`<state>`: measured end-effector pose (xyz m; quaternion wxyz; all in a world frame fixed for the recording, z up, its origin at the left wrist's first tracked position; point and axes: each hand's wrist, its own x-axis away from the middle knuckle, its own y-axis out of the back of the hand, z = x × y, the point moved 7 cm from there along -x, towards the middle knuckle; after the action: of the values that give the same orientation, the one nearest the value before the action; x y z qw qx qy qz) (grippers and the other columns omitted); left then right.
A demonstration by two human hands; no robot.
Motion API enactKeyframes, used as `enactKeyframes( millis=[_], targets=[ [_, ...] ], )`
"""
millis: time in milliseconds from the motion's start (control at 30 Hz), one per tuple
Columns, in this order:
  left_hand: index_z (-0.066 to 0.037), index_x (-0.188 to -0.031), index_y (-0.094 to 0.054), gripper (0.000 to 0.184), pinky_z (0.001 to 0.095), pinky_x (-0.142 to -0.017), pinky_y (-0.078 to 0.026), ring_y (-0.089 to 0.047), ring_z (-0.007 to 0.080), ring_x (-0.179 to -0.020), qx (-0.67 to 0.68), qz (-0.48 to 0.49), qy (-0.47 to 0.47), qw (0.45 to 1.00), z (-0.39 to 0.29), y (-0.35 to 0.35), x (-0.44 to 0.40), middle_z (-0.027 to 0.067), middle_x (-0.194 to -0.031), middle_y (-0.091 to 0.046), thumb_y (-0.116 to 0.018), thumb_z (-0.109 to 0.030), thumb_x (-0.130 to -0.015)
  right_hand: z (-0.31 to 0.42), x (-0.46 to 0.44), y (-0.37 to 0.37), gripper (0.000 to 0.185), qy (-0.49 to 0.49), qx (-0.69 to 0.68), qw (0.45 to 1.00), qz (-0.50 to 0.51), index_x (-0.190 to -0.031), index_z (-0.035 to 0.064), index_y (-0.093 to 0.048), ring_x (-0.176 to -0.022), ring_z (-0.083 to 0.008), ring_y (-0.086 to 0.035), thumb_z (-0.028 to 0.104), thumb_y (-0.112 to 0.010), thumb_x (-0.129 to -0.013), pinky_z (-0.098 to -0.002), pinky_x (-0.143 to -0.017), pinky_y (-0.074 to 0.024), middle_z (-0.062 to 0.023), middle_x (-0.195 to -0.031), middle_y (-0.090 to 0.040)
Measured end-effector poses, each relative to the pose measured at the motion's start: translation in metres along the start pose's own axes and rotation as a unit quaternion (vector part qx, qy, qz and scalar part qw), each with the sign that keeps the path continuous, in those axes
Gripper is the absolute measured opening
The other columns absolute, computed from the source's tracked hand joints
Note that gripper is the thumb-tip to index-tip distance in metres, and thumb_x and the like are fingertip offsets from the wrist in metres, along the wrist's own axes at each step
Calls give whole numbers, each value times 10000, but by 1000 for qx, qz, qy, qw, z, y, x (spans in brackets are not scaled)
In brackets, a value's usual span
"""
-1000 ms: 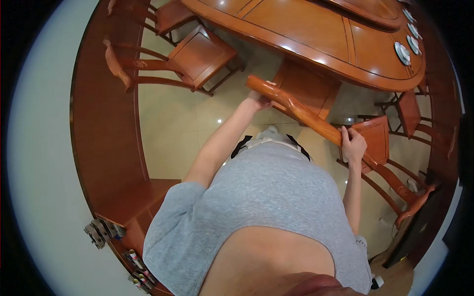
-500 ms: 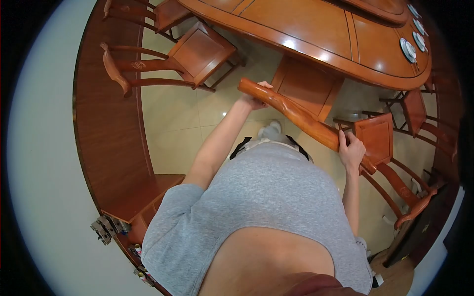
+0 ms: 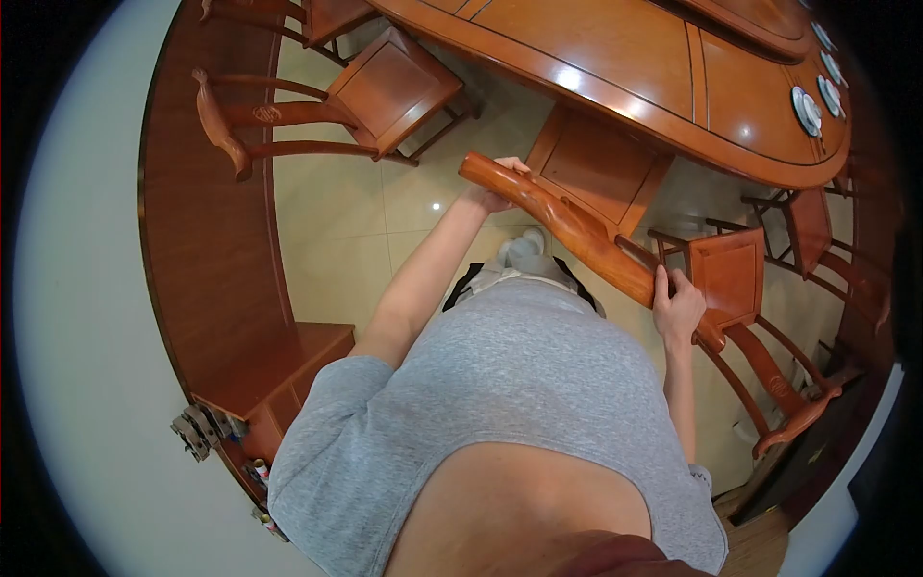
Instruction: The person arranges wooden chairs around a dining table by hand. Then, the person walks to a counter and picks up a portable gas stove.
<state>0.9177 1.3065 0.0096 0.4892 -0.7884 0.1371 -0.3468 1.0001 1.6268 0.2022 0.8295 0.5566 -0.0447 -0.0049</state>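
Both my hands grip the curved top rail of a polished reddish-brown wooden chair, seen from above. My left hand is wrapped round the rail near its far left end, with part of the fingers hidden behind it. Toward the other end, my right hand holds the rail with thumb and fingers closed over it. Beyond the rail lies the chair's square seat, its far side under the edge of the round wooden table. My feet stand on the floor just below the rail.
Another wooden chair stands to the left and one more to the right, close to my right hand. Stacked white plates lie at the table's right edge. A wooden cabinet lines the left wall. The floor is pale tile.
My view has turned slightly, so the table and neighbouring chairs appear shifted. My right hand sits a little lower and further left in view. Both hands keep hold of the chair's rail.
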Motion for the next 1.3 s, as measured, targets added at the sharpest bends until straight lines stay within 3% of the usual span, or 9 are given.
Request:
enactKeyframes(
  millis=[167,300,433,567,800,967,1300],
  targets=[
    [-66,-680,-577,185,392,-786,-572,-673,244,-849,74,-3,70,995,7,10,-6,124,-806,-657,-563,-115,-857,5,-2,3,348,5,-18,1000,2,-758,24,-658,-624,-386,-619,328,-575,-906,-446,-581,-462,-206,-662,-630],
    [-68,-670,-579,202,393,-784,-572,-674,248,-851,80,30,82,993,12,21,-12,134,-842,-671,-571,-143,-858,5,-1,2,338,8,-4,1000,1,-754,23,-655,-617,-380,-618,317,-579,-904,-441,-574,-461,-200,-654,-628],
    [-61,-892,-611,207,393,-782,-562,-664,236,-883,-29,52,17,998,5,17,1,134,-990,-670,-612,-267,-880,5,0,2,331,6,0,1000,-13,-751,27,-653,-607,-379,-613,315,-586,-901,-440,-568,-459,-197,-649,-623],
    [-101,-1152,-570,371,380,-777,-551,-654,231,-923,-77,105,-24,991,0,8,12,106,-1120,-645,-607,-373,-902,1,3,1,326,-11,-14,1000,-26,-756,30,-651,-600,-377,-609,317,-593,-900,-434,-562,-454,-193,-647,-620],
    [-110,-1080,-624,279,349,-727,-552,-663,187,-845,-35,186,55,980,5,22,-14,63,-1018,-689,-548,-334,-933,-2,5,1,338,-26,-22,998,-58,-753,9,-623,-589,-347,-595,319,-621,-889,-402,-565,-440,-171,-626,-601],
    [-83,-954,-664,235,326,-609,-558,-669,176,-726,-37,121,48,991,1,13,-7,65,-907,-711,-529,-273,-926,-5,7,0,310,-45,-9,997,-61,-788,21,-642,-648,-328,-626,315,-628,-883,-387,-605,-459,-160,-683,-633],
    [-126,-876,-679,232,320,-588,-552,-659,151,-664,-25,100,145,984,10,21,-17,32,-794,-710,-535,-301,-926,-18,12,-3,245,-85,-47,990,-101,-837,43,-672,-659,-235,-645,286,-660,-859,-333,-645,-478,-106,-702,-660]
  ],
)
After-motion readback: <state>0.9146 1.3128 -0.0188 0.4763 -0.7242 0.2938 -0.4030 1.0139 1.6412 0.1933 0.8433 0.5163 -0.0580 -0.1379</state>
